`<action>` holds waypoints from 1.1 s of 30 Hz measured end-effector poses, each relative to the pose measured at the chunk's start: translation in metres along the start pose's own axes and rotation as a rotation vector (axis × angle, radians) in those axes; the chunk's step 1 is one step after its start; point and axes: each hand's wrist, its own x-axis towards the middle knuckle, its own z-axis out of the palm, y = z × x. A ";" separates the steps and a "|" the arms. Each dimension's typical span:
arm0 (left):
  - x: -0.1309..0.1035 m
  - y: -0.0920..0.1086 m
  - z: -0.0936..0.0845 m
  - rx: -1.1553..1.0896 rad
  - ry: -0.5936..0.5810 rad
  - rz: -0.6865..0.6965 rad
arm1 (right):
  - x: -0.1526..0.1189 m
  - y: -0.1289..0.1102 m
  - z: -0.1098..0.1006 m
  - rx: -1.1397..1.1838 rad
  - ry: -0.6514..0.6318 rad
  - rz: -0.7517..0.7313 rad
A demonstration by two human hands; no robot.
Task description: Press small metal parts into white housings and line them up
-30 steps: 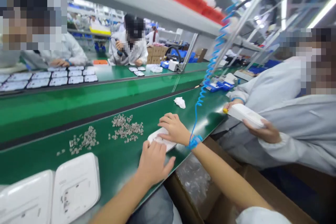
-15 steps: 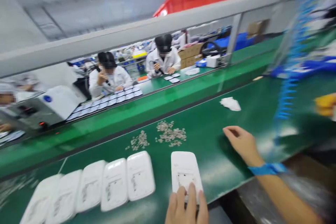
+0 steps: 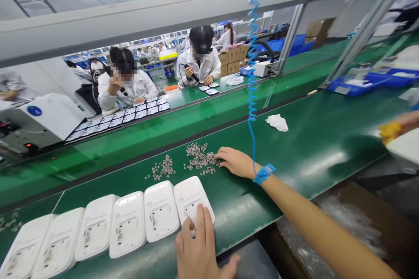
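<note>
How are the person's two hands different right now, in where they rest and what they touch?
The left hand lies flat on the rightmost white casing at the near table edge. The right hand reaches farther out, fingertips at the pile of small metal parts, and wears a blue wrist strap; the left wrist is bare. Both rest on the green table.

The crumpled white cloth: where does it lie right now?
In the head view, the crumpled white cloth lies on the green bench, right of centre, just right of the blue coiled cord and beyond the right hand.
</note>
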 end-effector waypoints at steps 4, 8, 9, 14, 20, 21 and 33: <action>-0.005 -0.014 -0.002 0.067 -0.004 0.012 | 0.002 0.005 0.011 0.031 -0.008 -0.080; -0.008 -0.031 -0.011 0.110 -0.025 -0.018 | -0.005 0.008 0.015 0.044 0.059 -0.097; -0.008 -0.035 -0.015 0.123 -0.035 -0.032 | -0.007 0.007 0.016 0.051 0.076 -0.114; -0.011 -0.050 -0.028 0.131 -0.063 -0.098 | -0.018 0.009 0.018 0.166 0.181 -0.121; -0.003 -0.064 -0.028 0.220 -0.066 -0.164 | -0.016 0.019 0.013 0.404 0.348 0.066; 0.004 -0.064 -0.030 0.226 -0.062 -0.161 | -0.014 0.017 0.010 0.434 0.367 0.098; 0.150 -0.024 -0.106 -0.648 0.495 0.275 | -0.003 0.027 0.012 0.737 0.458 0.470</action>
